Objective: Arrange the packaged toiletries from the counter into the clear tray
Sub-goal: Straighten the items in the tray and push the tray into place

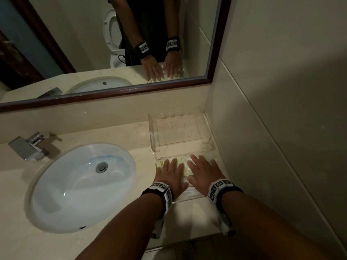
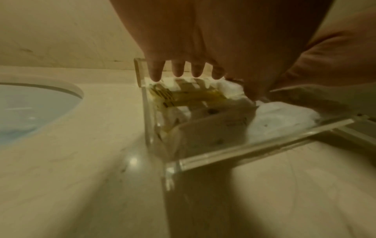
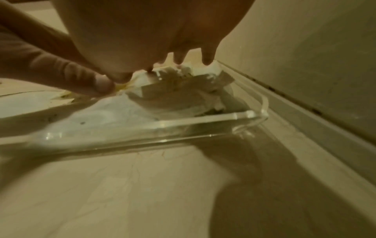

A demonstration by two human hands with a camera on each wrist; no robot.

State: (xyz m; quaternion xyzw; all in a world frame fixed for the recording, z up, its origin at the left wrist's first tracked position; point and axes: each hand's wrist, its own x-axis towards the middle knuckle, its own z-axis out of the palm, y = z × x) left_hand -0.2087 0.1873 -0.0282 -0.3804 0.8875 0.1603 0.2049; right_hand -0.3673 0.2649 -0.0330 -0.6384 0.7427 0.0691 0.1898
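A clear acrylic tray (image 1: 189,198) lies on the beige counter near the right wall, with white and yellow toiletry packets (image 1: 185,166) inside it. My left hand (image 1: 170,172) lies flat, palm down, on the packets at the tray's left side. My right hand (image 1: 203,170) lies flat beside it on the right, fingers spread and straight. In the left wrist view, straight fingers (image 2: 156,72) reach over a yellow packet (image 2: 195,98) inside the tray wall (image 2: 254,151). The right wrist view has white packets (image 3: 177,90) under my fingers (image 3: 208,58) behind the tray rim (image 3: 183,122).
A second clear tray (image 1: 180,132) sits behind, against the backsplash. A white oval sink (image 1: 82,184) and chrome faucet (image 1: 30,145) lie to the left. The side wall (image 1: 281,128) runs close on the right. A framed mirror (image 1: 112,44) hangs above.
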